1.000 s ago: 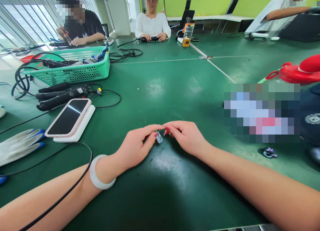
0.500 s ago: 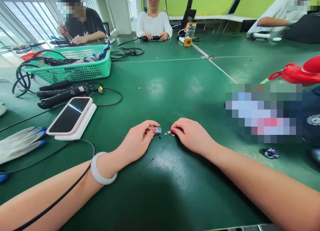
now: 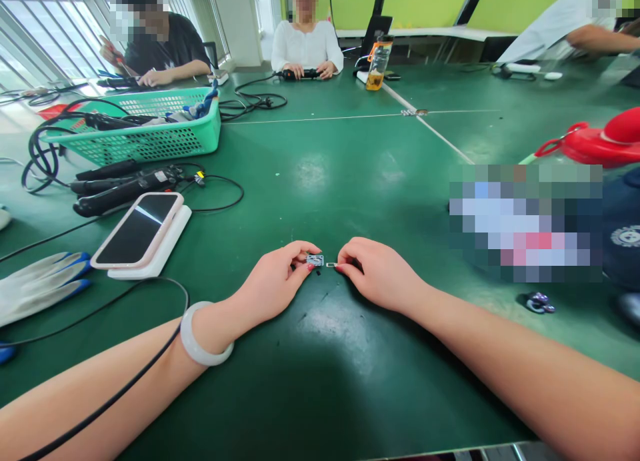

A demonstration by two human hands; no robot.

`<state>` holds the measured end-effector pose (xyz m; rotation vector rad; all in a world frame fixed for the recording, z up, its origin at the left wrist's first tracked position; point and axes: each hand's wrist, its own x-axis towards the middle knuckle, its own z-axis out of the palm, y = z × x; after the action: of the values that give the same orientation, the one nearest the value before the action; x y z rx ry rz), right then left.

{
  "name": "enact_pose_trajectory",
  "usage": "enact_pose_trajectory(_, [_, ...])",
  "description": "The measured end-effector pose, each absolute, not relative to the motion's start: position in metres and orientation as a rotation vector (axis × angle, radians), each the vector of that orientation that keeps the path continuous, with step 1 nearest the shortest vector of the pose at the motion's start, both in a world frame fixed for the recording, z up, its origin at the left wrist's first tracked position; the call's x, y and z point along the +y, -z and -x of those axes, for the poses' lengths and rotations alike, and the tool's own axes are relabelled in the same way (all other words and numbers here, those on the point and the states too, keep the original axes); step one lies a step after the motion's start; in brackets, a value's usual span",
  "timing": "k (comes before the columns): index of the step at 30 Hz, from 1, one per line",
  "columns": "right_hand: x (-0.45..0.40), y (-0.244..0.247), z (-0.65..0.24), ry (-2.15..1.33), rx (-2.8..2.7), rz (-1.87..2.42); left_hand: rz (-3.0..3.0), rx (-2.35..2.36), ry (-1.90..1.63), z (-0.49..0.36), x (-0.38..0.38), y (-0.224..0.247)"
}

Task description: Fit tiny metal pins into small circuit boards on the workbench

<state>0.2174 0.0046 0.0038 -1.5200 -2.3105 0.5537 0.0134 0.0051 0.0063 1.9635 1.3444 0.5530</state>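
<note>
Head view, right hand (image 3: 377, 274), small piece (image 3: 331, 265) turned level

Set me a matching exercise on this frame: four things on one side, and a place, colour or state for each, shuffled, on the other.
Things:
1. Phone
2. Left hand
3. Basket
4. Right hand

Descriptions:
A. Holds a slim pale strip in its fingers
B. Light green, with holes in its sides
C. Lies on a white block
D. Holds a small bluish piece in its fingers

Right pairs: 1-C, 2-D, 3-B, 4-A
</note>
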Motion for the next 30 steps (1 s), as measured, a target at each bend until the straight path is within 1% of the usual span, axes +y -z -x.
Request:
enact_pose_trajectory(5, [-0.002, -0.002, -0.215, -0.494, -2.287, 1.322, -1.987, 1.308, -0.534, -0.014, 0.004, -0.010])
enact_pose_trajectory(10, [-0.005, 0.000, -0.212, -0.342, -2.318, 1.138, -2.014, 1.242, -0.533, -0.015, 0.004, -0.010])
enact_pose_trajectory(15, [-0.005, 0.002, -0.210, -0.137, -2.393, 1.052, -2.040, 1.219, -0.529, -0.016, 0.004, -0.011])
enact_pose_trajectory(19, [-0.006, 0.002, -0.211, -0.082, -2.418, 1.032, -2.040, 1.223, -0.544, -0.015, 0.004, -0.011])
enact_pose_trajectory(23, [-0.004, -0.001, -0.217, -0.138, -2.389, 1.150, -1.997, 1.237, -0.561, -0.014, 0.004, -0.011])
enact_pose_trajectory(27, [-0.001, -0.006, -0.224, -0.323, -2.394, 1.432, -1.976, 1.262, -0.555, -0.013, 0.004, -0.009])
enact_pose_trajectory(30, [-0.001, -0.008, -0.227, -0.436, -2.399, 1.536, -1.965, 1.259, -0.560, -0.013, 0.004, -0.009])
